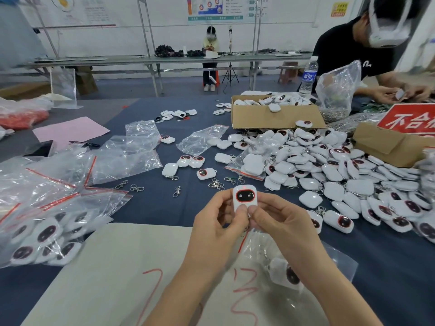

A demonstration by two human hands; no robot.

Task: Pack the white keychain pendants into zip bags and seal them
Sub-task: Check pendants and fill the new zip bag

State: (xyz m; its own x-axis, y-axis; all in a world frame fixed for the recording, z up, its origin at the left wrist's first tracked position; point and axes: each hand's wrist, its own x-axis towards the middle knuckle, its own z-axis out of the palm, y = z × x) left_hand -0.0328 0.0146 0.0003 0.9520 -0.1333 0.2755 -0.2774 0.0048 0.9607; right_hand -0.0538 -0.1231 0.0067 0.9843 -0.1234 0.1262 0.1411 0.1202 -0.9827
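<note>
Dark blue cloth [160, 208] is covering the worktable we are sitting at. Behind it a long bench [164, 58] is running along the white wall, where a seated person [210, 43] is facing us. We are holding one white pendant [244, 198] upright above the cloth, its dark, red-ringed face turned toward us. Our left hand [216, 224] is pinching its lower end between thumb and curled fingers. Our right hand [284, 222] is pinching the same end from the other side, with the thumbs touching.

Under the right wrist a zip bag [329, 262] is lying across the near-right edge of a pale board [106, 267] with red marks, one pendant already inside it. We cannot tell whether a finger is also gripping the bag's mouth. Between the board's far edge and the loose metal clasps [176, 191], a strip of cloth is showing just beyond our hands.

To our right a heap of pendants [341, 165] is spreading close up beside the right hand, and a cardboard box [270, 117] is hemming it in from behind. To our left filled bags [42, 231] are crowding the board's left edge, with empty bags [127, 156] lying farther out. Another person [353, 50] is leaning over the table's far right corner.
</note>
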